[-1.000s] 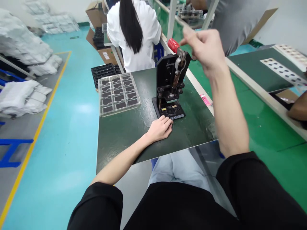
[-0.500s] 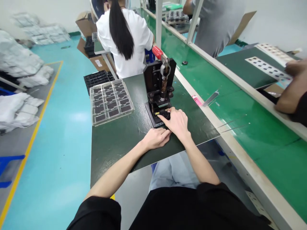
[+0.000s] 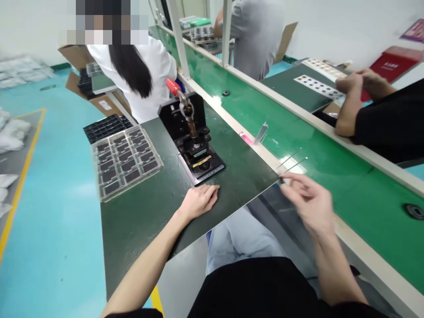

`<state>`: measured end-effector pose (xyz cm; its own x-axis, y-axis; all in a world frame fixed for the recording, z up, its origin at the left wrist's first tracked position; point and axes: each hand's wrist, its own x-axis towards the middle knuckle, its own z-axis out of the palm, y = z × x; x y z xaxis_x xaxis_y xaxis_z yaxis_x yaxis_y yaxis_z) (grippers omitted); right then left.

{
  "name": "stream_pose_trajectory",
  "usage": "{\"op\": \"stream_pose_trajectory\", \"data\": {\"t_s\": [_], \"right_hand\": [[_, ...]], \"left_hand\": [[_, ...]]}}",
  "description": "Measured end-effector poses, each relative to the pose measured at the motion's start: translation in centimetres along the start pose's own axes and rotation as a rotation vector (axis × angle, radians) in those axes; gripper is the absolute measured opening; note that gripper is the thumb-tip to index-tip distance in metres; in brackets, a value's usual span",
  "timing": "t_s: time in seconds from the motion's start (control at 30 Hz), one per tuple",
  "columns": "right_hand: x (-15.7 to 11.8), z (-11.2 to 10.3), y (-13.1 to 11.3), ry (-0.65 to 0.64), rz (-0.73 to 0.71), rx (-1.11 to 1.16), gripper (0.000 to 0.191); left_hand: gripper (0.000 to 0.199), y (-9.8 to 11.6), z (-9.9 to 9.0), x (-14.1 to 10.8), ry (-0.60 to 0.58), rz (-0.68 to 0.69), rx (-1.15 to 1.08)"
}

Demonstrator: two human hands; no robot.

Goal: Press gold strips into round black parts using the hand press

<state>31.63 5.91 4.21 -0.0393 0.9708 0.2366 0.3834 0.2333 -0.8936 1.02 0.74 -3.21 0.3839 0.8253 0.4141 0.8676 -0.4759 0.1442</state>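
My left hand [image 3: 198, 202] rests on the dark green table [image 3: 139, 238], fingers curled closed, just in front of the black toggle press [image 3: 190, 128]. What lies under those fingers is hidden. Out past the table's right corner, my right hand [image 3: 309, 198] is closed in a pinch, slightly blurred. A small black part [image 3: 281, 179] shows at its fingertips, too small to name further. The press's red handle [image 3: 172, 86] points up. On the press base, a yellow strip [image 3: 202, 161] lies behind a round black recess or part.
Left on the table sits a clear compartment tray [image 3: 127, 161] of dark flat pieces, near black trays [image 3: 107, 128]. A green conveyor [image 3: 245, 99] runs along the right, carrying black rings [image 3: 414, 211]. Co-workers sit ahead and across; one's hands [image 3: 351, 84] are near a white perforated strip [image 3: 318, 87].
My right hand has left the press base and moved right, beyond the table corner. The left hand stays before the press. The view has turned right.
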Motion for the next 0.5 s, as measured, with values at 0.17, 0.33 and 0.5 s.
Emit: {"op": "stream_pose_trajectory", "data": {"t_s": [0.17,0.33,0.5], "right_hand": [[-0.3,-7.5,7.5,0.45,0.244,-0.36,0.058],[3.3,-9.0,12.3,0.158,0.236,-0.625,0.068],[14.0,-6.8,13.6,0.005,0.023,-0.722,0.061]], "left_hand": [[0.023,-0.3,0.1,-0.1,-0.008,-0.01,-0.003],[0.023,-0.4,0.1,0.0,-0.002,-0.013,0.004],[0.024,-0.5,0.1,0.1,-0.021,-0.021,0.013]]}}
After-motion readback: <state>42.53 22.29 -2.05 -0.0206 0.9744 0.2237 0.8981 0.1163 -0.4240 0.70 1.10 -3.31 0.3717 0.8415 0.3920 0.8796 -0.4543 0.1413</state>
